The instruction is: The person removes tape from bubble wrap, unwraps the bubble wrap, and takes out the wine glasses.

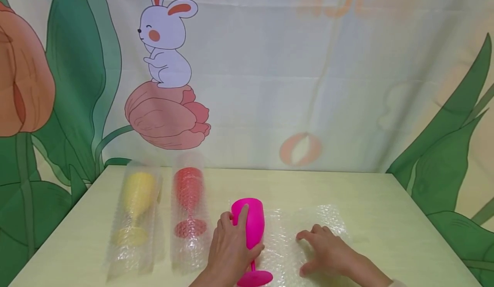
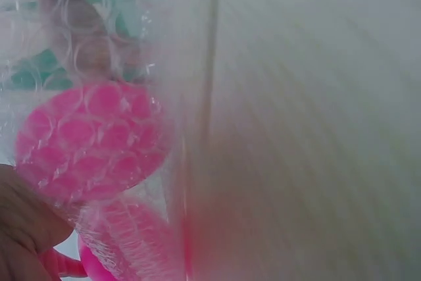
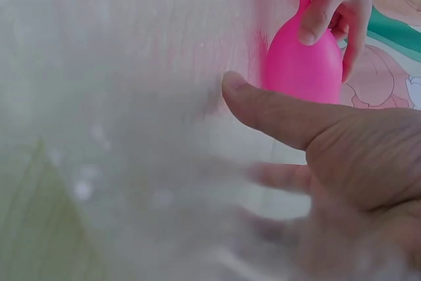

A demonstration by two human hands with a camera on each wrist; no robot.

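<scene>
A bright pink goblet (image 1: 255,227) is gripped by my left hand (image 1: 229,250), with fingers and thumb around its bowl. In the head view its rim is at the far end and its round foot at the near end. Beside it spreads a clear sheet of bubble wrap (image 1: 278,252). My right hand (image 1: 329,250) is over this sheet, thumb and fingers spread apart and nothing gripped. The left wrist view catches the goblet's foot (image 2: 92,143) through the bubbles. In the right wrist view, my right thumb (image 3: 276,113) stretches toward the pink bowl (image 3: 304,64).
To the left, a red goblet (image 1: 189,192) and a yellow goblet (image 1: 139,192) lie wrapped in bubble wrap on the pale wood-grain table (image 1: 370,205). A printed curtain (image 1: 247,85) with a rabbit and tulips hangs behind the table's far edge.
</scene>
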